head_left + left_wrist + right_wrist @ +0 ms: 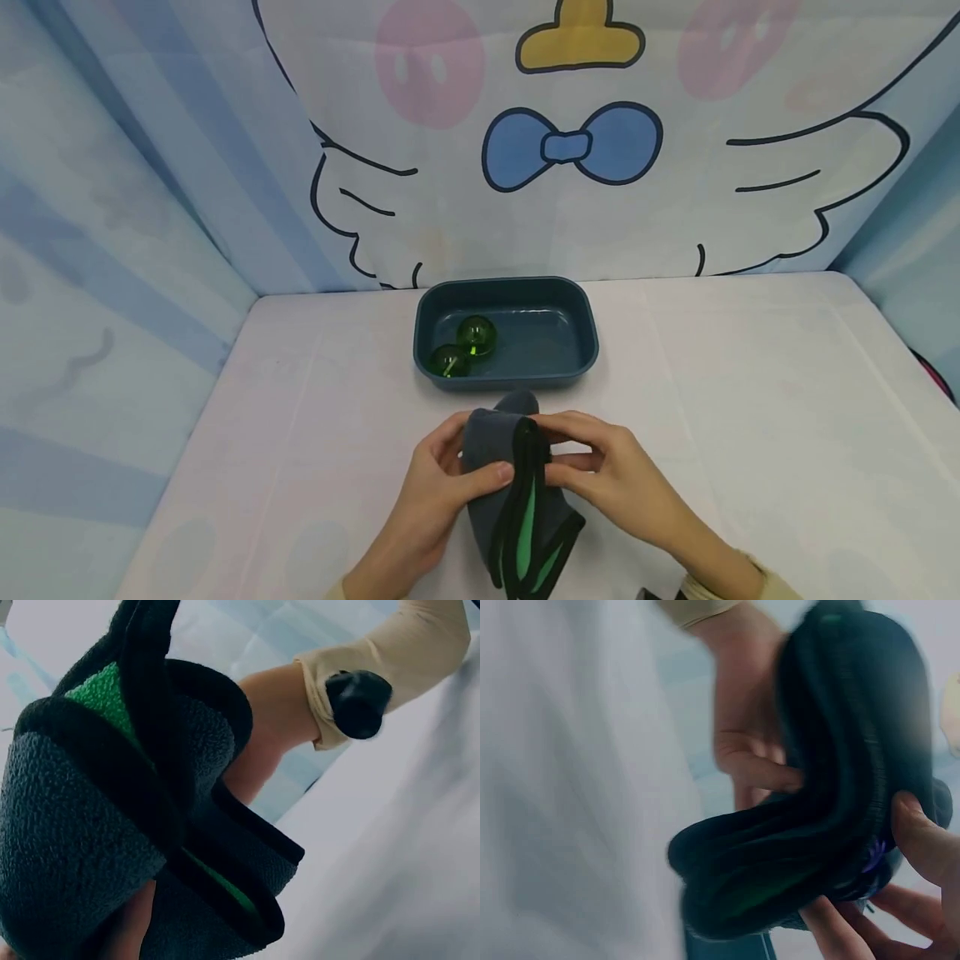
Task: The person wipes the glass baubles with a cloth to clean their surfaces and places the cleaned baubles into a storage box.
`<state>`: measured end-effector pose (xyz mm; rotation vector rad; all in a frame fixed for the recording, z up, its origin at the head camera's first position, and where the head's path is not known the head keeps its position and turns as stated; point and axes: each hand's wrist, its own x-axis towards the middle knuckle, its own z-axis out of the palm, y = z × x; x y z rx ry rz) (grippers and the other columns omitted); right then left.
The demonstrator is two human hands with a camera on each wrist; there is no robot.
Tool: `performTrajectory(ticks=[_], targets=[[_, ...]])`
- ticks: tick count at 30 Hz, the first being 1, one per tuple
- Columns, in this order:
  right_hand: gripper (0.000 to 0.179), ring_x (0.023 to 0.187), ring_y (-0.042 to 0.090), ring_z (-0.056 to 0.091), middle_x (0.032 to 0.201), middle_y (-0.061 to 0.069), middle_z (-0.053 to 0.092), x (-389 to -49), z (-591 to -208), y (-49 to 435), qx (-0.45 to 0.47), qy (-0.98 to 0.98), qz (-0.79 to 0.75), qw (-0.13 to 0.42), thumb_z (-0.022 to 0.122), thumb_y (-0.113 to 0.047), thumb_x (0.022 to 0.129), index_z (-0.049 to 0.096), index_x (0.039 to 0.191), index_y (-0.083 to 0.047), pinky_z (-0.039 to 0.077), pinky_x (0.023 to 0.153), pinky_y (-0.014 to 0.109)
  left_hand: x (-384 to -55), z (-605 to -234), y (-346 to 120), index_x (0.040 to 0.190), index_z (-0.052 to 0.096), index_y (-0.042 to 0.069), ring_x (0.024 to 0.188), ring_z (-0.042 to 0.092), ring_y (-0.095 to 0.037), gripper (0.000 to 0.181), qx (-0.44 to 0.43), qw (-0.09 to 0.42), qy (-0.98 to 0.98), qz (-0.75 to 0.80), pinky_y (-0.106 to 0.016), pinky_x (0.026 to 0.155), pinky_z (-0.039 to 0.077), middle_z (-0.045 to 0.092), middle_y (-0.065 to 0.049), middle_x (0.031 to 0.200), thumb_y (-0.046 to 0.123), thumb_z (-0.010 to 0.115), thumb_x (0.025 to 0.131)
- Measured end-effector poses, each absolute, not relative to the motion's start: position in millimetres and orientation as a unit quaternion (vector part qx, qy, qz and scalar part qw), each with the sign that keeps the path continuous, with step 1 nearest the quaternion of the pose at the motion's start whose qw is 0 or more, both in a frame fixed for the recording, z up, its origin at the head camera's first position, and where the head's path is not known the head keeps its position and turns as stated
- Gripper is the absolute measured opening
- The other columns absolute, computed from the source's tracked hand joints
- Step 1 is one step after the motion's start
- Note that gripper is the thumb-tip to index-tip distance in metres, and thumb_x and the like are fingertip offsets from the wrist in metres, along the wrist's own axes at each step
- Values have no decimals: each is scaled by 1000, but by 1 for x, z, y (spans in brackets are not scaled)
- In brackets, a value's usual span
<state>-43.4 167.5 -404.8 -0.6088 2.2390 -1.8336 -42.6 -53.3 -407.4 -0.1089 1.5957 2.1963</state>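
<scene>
A folded dark grey-blue towel [491,442] with black edging and green inner faces is held up above the table's front part. My left hand [431,500] grips its left side, thumb across the front. On the opposite side my right hand [611,479] pinches the black edges between thumb and fingers. In the left wrist view the towel [75,825] fills the left half, its layers looped and partly spread. The right wrist view shows the bent towel [840,787] between the left hand [742,712] and the right hand's fingers [922,840]. Fingers behind the towel are partly hidden.
Just beyond the towel stands a dark teal rectangular bin [540,379] with two clear green balls [476,335] in its left part. The white table [712,400] meets a printed cloth backdrop [573,233] at the back. A small dark object [647,594] shows near the right wrist.
</scene>
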Motion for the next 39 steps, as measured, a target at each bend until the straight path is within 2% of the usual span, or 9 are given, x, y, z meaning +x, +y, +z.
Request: performTrajectory(ticks=[2, 4, 10, 16, 19, 23, 31, 35, 39], targets=[[50, 112, 21, 67, 132, 20, 60, -44, -404, 169, -171, 743, -633, 134, 73, -17, 90, 58, 134, 0, 58, 85, 29, -42, -407, -53, 128, 58, 4, 105, 64, -23, 55, -32, 209, 575, 790, -34, 88, 55, 64, -9, 121, 7, 81, 78], [51, 113, 22, 66, 133, 20, 59, -44, -404, 170, -163, 742, -634, 146, 72, -18, 91, 57, 135, 1, 58, 85, 29, -42, -406, -52, 127, 58, 3, 103, 65, -23, 54, -32, 210, 574, 791, -34, 87, 56, 64, -9, 120, 8, 81, 79], [50, 118, 7, 60, 131, 9, 61, -40, -408, 170, -205, 771, -599, 68, 74, -13, 89, 59, 136, -8, 56, 90, 29, -43, -406, -51, 128, 57, 4, 105, 65, -22, 56, -50, 212, 570, 792, -34, 87, 56, 65, -9, 121, 9, 82, 78], [66, 124, 7, 54, 134, 4, 57, -37, -407, 169, -267, 786, -558, 2, 80, -5, 81, 54, 141, -14, 55, 93, 34, -45, -406, -52, 132, 55, 6, 111, 64, -22, 59, -59, 220, 562, 795, -33, 88, 56, 62, -11, 128, 11, 81, 80], [66, 124, 8, 55, 132, 4, 58, -38, -407, 169, -285, 791, -542, -17, 80, -1, 80, 55, 140, -13, 55, 93, 32, -45, -406, -52, 132, 55, 6, 110, 64, -22, 59, -61, 221, 560, 796, -34, 89, 56, 62, -11, 128, 10, 81, 79], [60, 119, 9, 59, 128, 4, 62, -39, -406, 168, -275, 787, -552, -13, 79, -1, 81, 59, 136, -10, 56, 90, 32, -43, -404, -52, 130, 55, 4, 107, 65, -23, 59, -45, 214, 563, 797, -35, 88, 56, 63, -11, 125, 8, 82, 78], [47, 109, 9, 65, 122, 12, 66, -40, -407, 169, -214, 779, -586, 64, 72, -13, 90, 59, 134, -3, 58, 83, 28, -40, -405, -52, 129, 55, 1, 104, 65, -24, 58, -7, 198, 571, 796, -35, 86, 57, 62, -11, 122, 5, 82, 78], [50, 112, 9, 63, 125, 7, 64, -38, -408, 167, -221, 795, -563, 45, 72, -14, 90, 57, 138, -7, 58, 85, 27, -41, -407, -52, 128, 56, 1, 104, 65, -24, 55, -19, 191, 570, 799, -35, 86, 57, 63, -11, 120, 5, 81, 78], [62, 119, 10, 59, 132, 4, 58, -36, -410, 165, -254, 796, -548, -18, 79, -6, 82, 56, 139, -13, 57, 89, 31, -42, -408, -52, 128, 57, 4, 106, 64, -24, 56, -39, 190, 569, 799, -35, 87, 57, 62, -11, 122, 6, 81, 78]])
